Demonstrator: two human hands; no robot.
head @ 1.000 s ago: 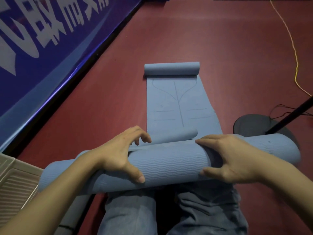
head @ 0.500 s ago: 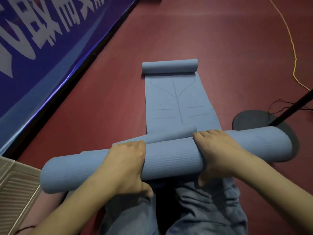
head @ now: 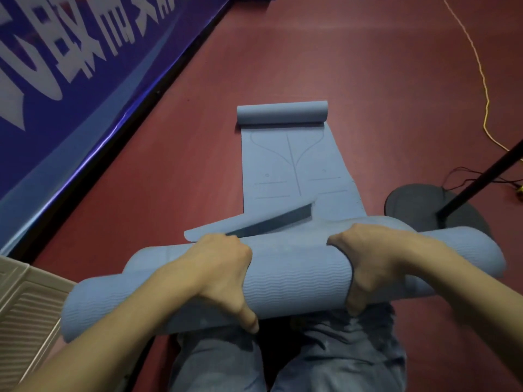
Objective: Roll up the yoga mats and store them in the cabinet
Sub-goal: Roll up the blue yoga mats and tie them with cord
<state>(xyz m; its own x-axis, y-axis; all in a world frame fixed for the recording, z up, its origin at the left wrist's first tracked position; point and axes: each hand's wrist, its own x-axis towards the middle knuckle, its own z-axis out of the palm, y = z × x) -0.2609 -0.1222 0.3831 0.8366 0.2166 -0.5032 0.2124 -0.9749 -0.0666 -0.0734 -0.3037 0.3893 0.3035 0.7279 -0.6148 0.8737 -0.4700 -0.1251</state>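
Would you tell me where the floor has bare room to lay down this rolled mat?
Bare red floor lies between the blue banner and the flat mat, and again between that mat and the yellow cord. Near right is crowded: a round stand base and wires.

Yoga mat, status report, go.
Left hand and right hand both grip the rolled mat across the lap. Second mat ahead, mostly flat. Stand base close at right.

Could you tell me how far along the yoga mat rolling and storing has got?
Done: one blue mat roll is nearly wound. In hand: left hand and right hand grip it, loose flap trailing. Left: the second mat lies mostly flat; no cabinet visible.
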